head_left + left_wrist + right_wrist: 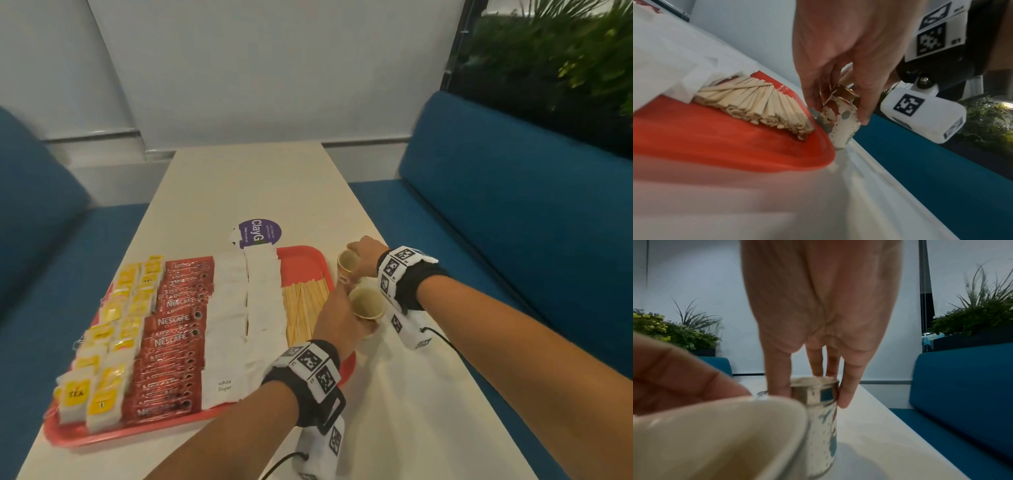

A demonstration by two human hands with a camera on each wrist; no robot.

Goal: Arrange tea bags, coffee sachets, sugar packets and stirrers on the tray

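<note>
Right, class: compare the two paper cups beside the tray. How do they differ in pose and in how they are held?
The far cup stands upright on the table; the near cup is tilted. The right hand grips the far cup's rim from above with its fingers; the left hand holds the near cup from the side. Both are patterned paper cups, off the tray.

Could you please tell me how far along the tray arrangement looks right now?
Mostly done: tea bags, coffee sachets, sugar packets and stirrers lie in rows on the red tray. In hand: the left hand holds the near paper cup, and the right hand grips the far paper cup, both beside the tray. Left: probably only setting the cups down.
</note>
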